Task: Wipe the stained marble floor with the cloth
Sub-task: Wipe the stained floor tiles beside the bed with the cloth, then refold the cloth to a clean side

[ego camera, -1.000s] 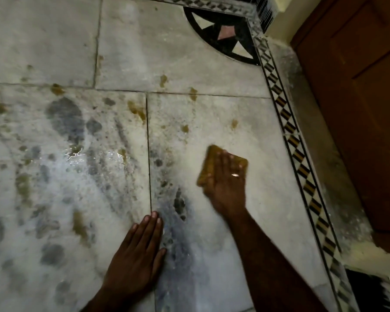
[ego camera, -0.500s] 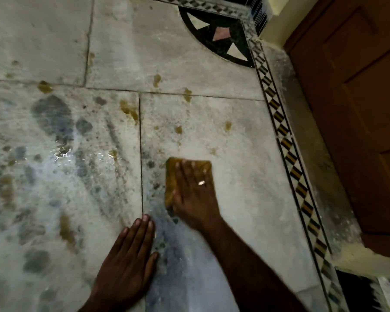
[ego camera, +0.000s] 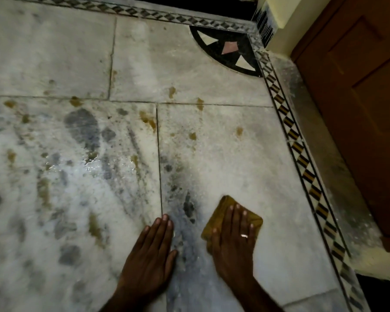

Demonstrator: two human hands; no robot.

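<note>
The white marble floor (ego camera: 230,167) carries brown spots and grey smears, thickest on the left slab. A folded mustard-yellow cloth (ego camera: 221,208) lies flat on the right slab near the bottom of the view. My right hand (ego camera: 233,239), with a ring on one finger, presses down on the cloth, covering most of it. My left hand (ego camera: 153,251) rests flat on the floor beside the tile joint, fingers together, holding nothing. A wet glossy patch (ego camera: 92,167) shines on the left slab.
A patterned inlay border (ego camera: 302,158) runs along the right side and the top. A black quarter-circle inlay (ego camera: 230,50) fills the far corner. A brown wooden door (ego camera: 365,97) stands at the right, behind a grey threshold strip (ego camera: 338,167).
My right hand has pulled the cloth back toward me and to the right. My left hand stays planted on the floor. The camera has tilted, showing more of the far floor.
</note>
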